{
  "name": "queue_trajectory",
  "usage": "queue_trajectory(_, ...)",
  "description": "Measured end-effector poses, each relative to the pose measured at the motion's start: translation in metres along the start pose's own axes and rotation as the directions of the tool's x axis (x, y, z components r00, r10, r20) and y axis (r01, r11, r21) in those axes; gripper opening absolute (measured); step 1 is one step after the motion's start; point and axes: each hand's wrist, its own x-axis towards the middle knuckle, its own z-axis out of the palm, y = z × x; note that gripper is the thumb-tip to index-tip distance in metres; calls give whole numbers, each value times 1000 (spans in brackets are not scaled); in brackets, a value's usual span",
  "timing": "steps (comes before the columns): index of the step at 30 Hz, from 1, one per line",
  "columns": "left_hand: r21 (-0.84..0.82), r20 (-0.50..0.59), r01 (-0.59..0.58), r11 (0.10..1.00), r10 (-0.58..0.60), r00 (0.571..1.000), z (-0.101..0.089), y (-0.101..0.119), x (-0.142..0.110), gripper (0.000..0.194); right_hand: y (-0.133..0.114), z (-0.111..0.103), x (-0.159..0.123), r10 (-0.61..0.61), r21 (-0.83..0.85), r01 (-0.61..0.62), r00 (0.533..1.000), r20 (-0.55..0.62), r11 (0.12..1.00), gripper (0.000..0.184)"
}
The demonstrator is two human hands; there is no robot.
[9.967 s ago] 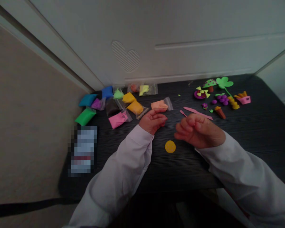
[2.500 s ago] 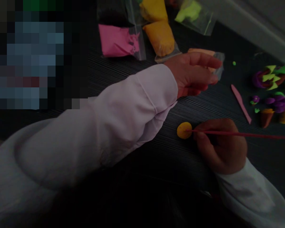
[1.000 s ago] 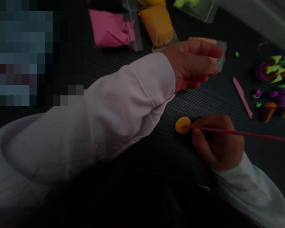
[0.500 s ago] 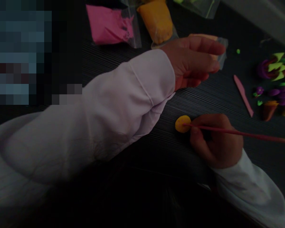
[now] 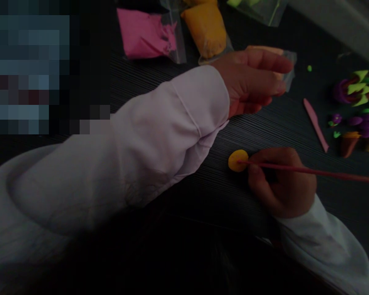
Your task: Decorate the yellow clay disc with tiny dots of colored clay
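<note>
A small flat disc of yellow clay (image 5: 237,159) lies on the dark striped table (image 5: 283,123). My right hand (image 5: 281,182) is closed round a thin pink modelling stick (image 5: 310,171), and the stick's tip touches the disc. My left hand (image 5: 253,80) rests on its edge a little beyond the disc, fingers stretched out loosely with nothing in them. Its fingertips lie over a bag of peach clay (image 5: 284,61).
Bags of pink clay (image 5: 147,35) and orange clay (image 5: 206,28) lie at the back. A pink plastic knife (image 5: 315,124) lies to the right. Small finished clay figures (image 5: 356,110) stand at the right edge. A blurred-out box (image 5: 27,73) sits at the left.
Ten seconds ago both hands were empty above the disc and the view was farther off. Since then my right hand took up the stick; over the last second almost nothing has moved.
</note>
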Motion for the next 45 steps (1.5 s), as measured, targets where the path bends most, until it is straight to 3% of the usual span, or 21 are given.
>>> queue_trajectory(16,9,15,-7,1000,7,1000,-5,-2,5,24,3,-1,-2,59,47,-57,997,-53,997,8)
queue_trajectory(27,-13,24,-14,1000,14,1000,-3,-2,6,23,4,0,0,-30,-2,30,999,-21,1000,13)
queue_trajectory(32,-6,27,4,1000,-4,1000,-5,-2,8,22,3,-1,-2,40,17,-40,998,-37,999,11)
queue_trajectory(38,-9,29,9,1000,-8,1000,-5,-2,9,22,3,0,-2,-9,3,9,1000,-20,1000,14)
queue_trajectory(45,13,6,5,1000,-5,1000,-4,-3,7,22,3,-1,-2,38,22,-38,999,-24,999,10)
